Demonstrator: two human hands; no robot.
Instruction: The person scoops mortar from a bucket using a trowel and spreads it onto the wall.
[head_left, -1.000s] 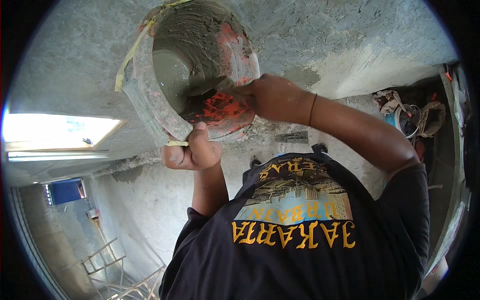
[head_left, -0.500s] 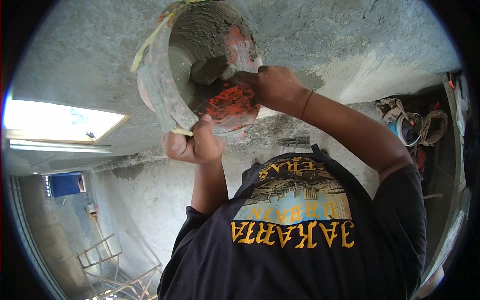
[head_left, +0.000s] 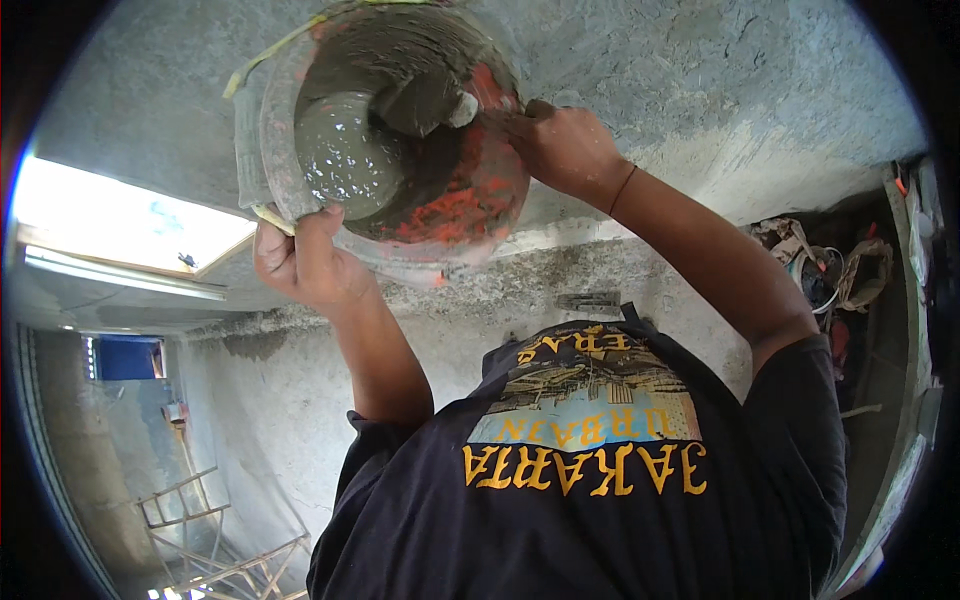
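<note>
A round bucket (head_left: 285, 140), orange-red where it shows through a grey coating, is tipped so that its mouth faces me. Wet grey cement mortar (head_left: 350, 160) pools at the left inside it and clings to its walls. My left hand (head_left: 315, 260) grips the rim at the lower left, thumb over the edge, by a yellowish strip (head_left: 275, 52) that runs round the outside. My right hand (head_left: 570, 150) is closed at the right side of the mouth on a mortar-caked trowel (head_left: 415, 105), its blade inside the bucket. The fingers partly hide the handle.
Rough grey plastered surface (head_left: 700, 70) lies behind the bucket. A bright opening (head_left: 125, 215) is at the left, with metal scaffolding (head_left: 220, 540) below. A pail (head_left: 820, 275) among bags stands at the right. A small grey rectangular object (head_left: 590, 301) lies above my shirt.
The bucket has moved left and turned, showing more of the wet mortar. My left hand went left and up with the rim. My right hand shifted slightly right.
</note>
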